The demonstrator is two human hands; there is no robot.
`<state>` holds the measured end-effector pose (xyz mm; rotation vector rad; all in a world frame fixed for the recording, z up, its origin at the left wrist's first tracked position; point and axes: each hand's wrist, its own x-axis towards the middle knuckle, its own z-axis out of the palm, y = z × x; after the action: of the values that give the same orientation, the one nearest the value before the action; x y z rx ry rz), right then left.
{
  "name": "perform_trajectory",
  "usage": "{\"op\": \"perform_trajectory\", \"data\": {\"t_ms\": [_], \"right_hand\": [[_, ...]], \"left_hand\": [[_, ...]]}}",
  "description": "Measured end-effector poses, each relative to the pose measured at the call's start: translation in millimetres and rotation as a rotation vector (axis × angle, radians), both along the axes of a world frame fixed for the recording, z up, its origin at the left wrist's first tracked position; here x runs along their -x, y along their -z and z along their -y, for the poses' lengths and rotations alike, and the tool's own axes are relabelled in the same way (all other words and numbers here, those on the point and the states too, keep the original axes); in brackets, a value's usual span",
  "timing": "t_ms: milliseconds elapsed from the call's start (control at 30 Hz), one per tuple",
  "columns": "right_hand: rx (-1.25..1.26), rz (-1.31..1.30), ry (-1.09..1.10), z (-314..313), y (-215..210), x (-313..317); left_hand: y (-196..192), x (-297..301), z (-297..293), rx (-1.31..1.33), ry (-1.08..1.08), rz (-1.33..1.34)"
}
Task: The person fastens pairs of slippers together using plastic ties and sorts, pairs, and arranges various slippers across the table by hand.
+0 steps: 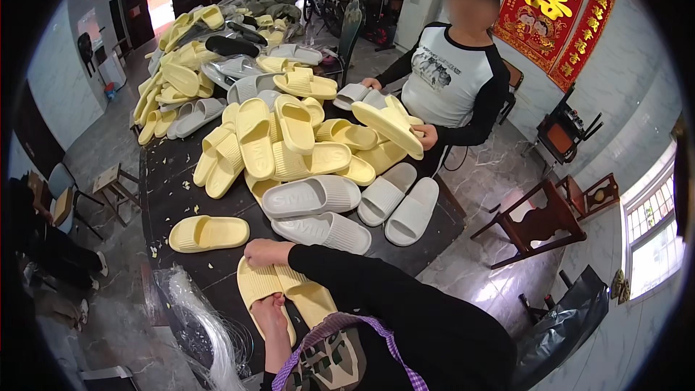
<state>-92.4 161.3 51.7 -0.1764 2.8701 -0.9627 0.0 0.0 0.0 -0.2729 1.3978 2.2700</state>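
Right hand grasps a yellow slipper at its front; left hand grasps its strap, perhaps from inside; uneven pulling could twist it.

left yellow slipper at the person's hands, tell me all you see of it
The pale yellow slipper is a slide with a broad, ribbed band, seemingly moulded foam. Its toe points away from the camera, over the dark table, beside another yellow slipper. The right hand is at its toe end; the left hand, at the band's rear edge, hides part of the footbed.
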Motion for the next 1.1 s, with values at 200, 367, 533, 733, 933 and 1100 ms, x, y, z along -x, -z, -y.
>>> {"op": "perform_trajectory", "data": {"t_ms": [200,367,533,733,933,1100], "right_hand": [[-0.129,0.165,-0.113,8.4,3.6,17.8],[-0.193,0.205,-0.148,5.3,-3.7,14.0],[-0.15,0.229,-0.087,4.6,-19.8,4.1],[-0.122,0.314,-0.17,4.4,29.6,20.2],[-0.086,-0.306,-1.054,-91.2,79.7,43.0],[0.254,0.753,-0.37,-32.5,-12.2,20.9]], "left_hand": [[-18.5,3.3,-3.0,0.01,-0.061,-0.016],[-25.6,-0.1,-10.2,0.013,-0.079,0.006],[-22.5,2.4,-8.7,0.023,-0.089,0.004],[-6.6,1.5,0.9,0.022,-0.093,0.043],[-33.6,5.9,-43.2,-0.051,0.018,0.083],[-20.2,13.3,-26.5,0.063,-0.159,0.229]]}}
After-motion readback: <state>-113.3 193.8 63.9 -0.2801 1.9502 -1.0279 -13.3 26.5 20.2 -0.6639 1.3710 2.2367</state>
